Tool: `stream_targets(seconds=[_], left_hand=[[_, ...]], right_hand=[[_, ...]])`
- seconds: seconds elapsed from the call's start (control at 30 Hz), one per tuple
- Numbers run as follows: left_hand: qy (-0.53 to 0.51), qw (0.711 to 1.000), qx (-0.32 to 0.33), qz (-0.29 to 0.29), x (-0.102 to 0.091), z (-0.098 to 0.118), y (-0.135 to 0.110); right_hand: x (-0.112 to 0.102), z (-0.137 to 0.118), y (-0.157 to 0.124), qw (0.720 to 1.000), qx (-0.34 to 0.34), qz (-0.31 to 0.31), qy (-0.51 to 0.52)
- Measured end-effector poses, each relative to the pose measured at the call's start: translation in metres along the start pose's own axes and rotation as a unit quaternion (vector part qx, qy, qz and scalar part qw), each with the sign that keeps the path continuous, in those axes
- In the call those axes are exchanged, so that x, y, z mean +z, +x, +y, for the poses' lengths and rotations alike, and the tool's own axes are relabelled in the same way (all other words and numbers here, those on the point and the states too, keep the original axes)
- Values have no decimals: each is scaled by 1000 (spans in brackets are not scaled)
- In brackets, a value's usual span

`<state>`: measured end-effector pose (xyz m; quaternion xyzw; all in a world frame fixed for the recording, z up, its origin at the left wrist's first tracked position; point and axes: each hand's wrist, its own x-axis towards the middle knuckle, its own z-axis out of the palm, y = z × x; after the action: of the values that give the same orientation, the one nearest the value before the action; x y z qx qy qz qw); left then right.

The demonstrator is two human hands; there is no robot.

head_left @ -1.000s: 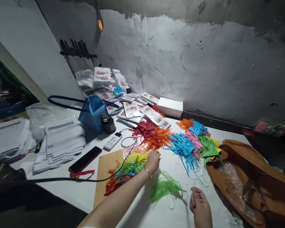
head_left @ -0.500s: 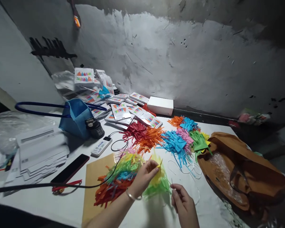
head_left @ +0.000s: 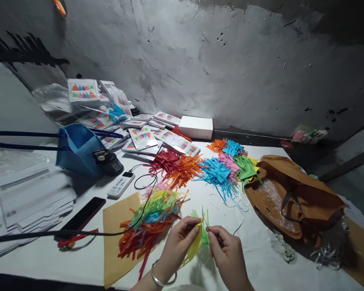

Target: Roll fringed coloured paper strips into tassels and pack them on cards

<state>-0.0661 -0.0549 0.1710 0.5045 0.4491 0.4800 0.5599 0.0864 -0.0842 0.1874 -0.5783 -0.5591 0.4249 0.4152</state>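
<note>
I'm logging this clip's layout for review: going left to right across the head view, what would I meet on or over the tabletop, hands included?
Stacked white printed sheets, black-screened smartphone, white power bank, left hand, right hand, brown fabric bag.

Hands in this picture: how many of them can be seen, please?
2. The left hand is at bottom centre, holding a yellow tassel; the right hand is beside it, pinching a thin needle-like tool. No other hand shows.
</note>
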Motion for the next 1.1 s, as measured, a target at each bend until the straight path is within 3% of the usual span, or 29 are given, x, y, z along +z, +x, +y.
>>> stream_targets(seconds=[0.27, 0.73, 0.87, 1.0, 1.1], left_hand=[[106, 993, 56, -2, 1, -6, -5], [102, 994, 43, 13, 4, -9, -8], [175, 978, 115, 15, 1, -12, -10], [278, 935, 222, 0, -5, -16, -11], [321, 908, 267, -8, -9, -21, -10]], right_hand=[[-1, 1, -4, 1000, 15, 6, 12], [-2, 2, -5, 999, 31, -4, 12], [-5, 5, -6, 999, -5, -3, -54], [-8, 7, -7, 993, -34, -16, -115], [-9, 10, -6, 993, -29, -33, -114]])
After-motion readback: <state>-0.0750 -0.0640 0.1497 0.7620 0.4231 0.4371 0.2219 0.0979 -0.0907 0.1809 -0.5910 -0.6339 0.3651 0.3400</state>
